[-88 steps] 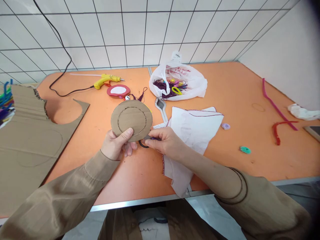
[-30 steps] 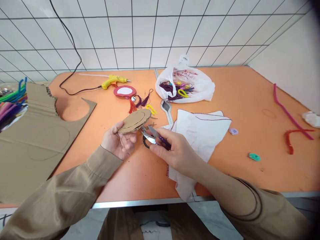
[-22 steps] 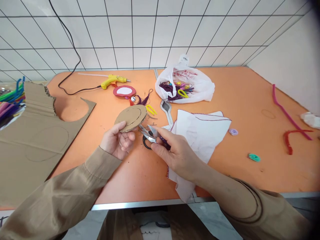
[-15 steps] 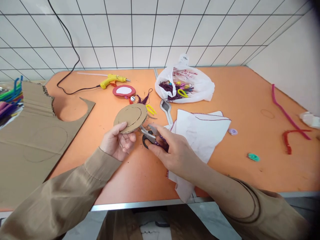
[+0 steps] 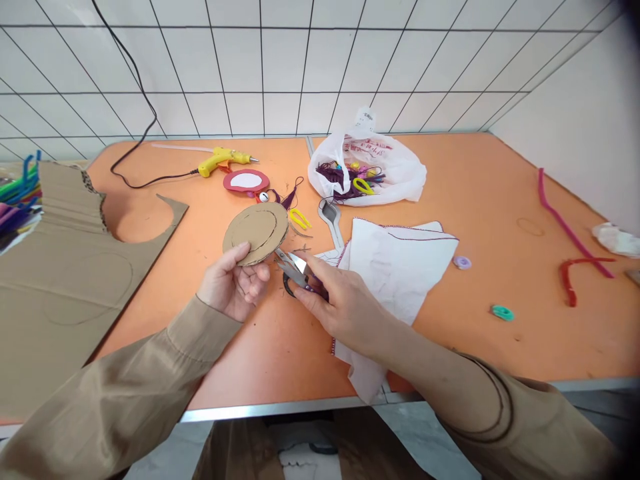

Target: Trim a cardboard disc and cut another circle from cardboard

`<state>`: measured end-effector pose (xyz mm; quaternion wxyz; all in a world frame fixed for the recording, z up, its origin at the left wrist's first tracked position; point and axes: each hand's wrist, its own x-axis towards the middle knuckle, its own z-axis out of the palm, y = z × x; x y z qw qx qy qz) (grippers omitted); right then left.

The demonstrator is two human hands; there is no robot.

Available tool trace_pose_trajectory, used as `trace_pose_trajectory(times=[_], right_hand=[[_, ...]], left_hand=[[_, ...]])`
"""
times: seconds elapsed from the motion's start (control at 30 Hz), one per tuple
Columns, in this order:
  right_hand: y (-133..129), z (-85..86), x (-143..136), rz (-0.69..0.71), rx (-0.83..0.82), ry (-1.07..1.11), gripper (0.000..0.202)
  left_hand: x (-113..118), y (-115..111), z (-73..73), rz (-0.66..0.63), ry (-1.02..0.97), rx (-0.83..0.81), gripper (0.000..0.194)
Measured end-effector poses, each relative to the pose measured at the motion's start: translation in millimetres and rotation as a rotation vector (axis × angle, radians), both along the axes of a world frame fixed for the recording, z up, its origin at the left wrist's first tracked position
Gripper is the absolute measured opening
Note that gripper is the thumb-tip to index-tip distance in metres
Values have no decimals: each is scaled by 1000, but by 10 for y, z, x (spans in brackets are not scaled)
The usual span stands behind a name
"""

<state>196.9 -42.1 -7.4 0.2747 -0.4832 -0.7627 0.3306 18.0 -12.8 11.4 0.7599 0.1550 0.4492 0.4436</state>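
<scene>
My left hand grips a round cardboard disc by its lower edge, thumb on top and fingers curled beneath. A curved line is drawn inside the disc's rim. In my right hand is a pair of scissors with a dark handle. The blades point up and left, their tips at the disc's lower right edge. Small cardboard scraps lie on the orange table just beyond the scissors. Under my right forearm spreads a white cloth with purple stitched edges.
Behind my hands are a yellow glue gun, a red oval piece with a white centre and a plastic bag of purple tassels. A cut cardboard sheet covers the left. Pipe cleaners and small coils lie right.
The scissor blades have turned and stand farther apart at the disc's edge. The disc is tilted slightly more towards me. My hands stay in nearly the same place.
</scene>
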Motion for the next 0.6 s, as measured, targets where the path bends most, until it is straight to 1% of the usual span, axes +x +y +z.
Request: trace_pose_trajectory(times=[0.07, 0.17, 0.23, 0.33, 0.5, 0.6], right_hand=[[0, 4, 2, 32, 8, 7, 12], [6, 33, 7, 70, -21, 27, 7], [14, 54, 11, 76, -73, 53, 8], [21, 69, 21, 46, -136, 127, 8], [8, 72, 33, -17, -206, 179, 19], [5, 71, 21, -23, -250, 198, 20]], left_hand=[[11, -5, 4, 3, 7, -8, 46], [22, -10, 9, 14, 27, -13, 48], [23, -14, 7, 16, 34, -3, 49], [21, -24, -11, 9, 29, 40, 45], [41, -56, -68, 1, 66, 94, 32], [60, -84, -102, -16, 60, 177, 24]])
